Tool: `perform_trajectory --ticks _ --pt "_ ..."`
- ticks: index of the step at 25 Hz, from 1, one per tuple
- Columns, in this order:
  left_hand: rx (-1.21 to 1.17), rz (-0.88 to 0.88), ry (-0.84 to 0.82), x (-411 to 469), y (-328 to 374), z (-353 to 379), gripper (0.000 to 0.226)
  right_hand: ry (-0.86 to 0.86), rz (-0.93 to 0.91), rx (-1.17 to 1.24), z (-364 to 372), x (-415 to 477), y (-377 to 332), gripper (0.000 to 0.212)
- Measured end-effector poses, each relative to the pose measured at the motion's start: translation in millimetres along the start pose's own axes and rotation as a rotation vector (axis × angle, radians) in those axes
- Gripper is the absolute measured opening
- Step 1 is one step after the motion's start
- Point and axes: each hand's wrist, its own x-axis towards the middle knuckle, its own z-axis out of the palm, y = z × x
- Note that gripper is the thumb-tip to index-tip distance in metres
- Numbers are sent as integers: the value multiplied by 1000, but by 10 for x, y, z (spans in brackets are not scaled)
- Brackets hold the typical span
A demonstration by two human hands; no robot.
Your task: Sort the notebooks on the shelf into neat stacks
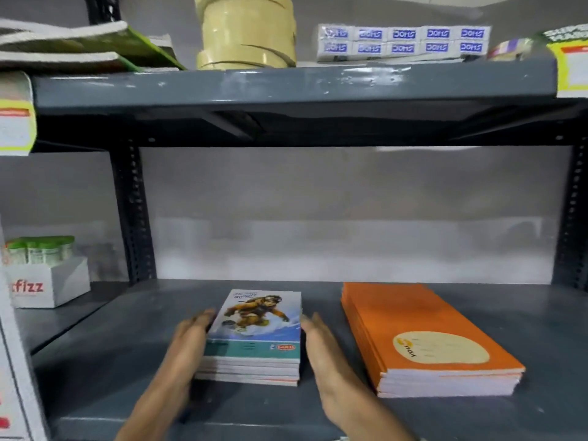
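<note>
Fingers [203,319] of the left hand [191,342] lie straight against the left edge of the snowboarder notebook stack [254,332]. The right hand [324,351], fingers straight too, flanks its right edge. It sits mid-shelf [111,361], long axis running 6 to 12 o'clock, cover top at 12. At its 3 o'clock, the orange notebook stack [426,338] angles 11 to 5.

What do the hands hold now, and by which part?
Nothing is gripped: left hand and right hand rest flat against the two sides of the picture-cover notebook stack.
</note>
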Motion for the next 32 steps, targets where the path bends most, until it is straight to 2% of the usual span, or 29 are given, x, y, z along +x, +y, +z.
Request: perform_trajectory --ticks 5,10,14,16,20,21,24,27,30,32 --pt "-35 -21 16 27 -59 97 42 120 26 -137 329 156 10 53" --pt "-61 4 21 -39 -11 163 39 126 85 -120 340 168 26 42" --pt "-102 -60 -5 -75 40 233 29 123 117 -84 225 53 -74 28" --pt "-95 -78 -43 -116 15 341 25 128 110 -128 83 -46 -171 11" --pt "-116 -76 -104 -233 1 558 23 144 113 -114 -170 -151 -264 9" --pt "-121 -80 -103 -261 25 575 23 132 121 -112 -188 -156 -264 10" --pt "-142 -66 -91 -250 7 580 24 119 104 -113 -199 -118 -209 34" --pt "-127 -32 -87 -313 4 571 24 128 106 -110 -203 -102 -209 42" --pt "-44 53 -121 -336 -19 572 26 124 94 -46 -214 -64 -157 46" --pt "40 171 -50 -396 -25 566 32 176 19 -52 -168 -125 -150 56"
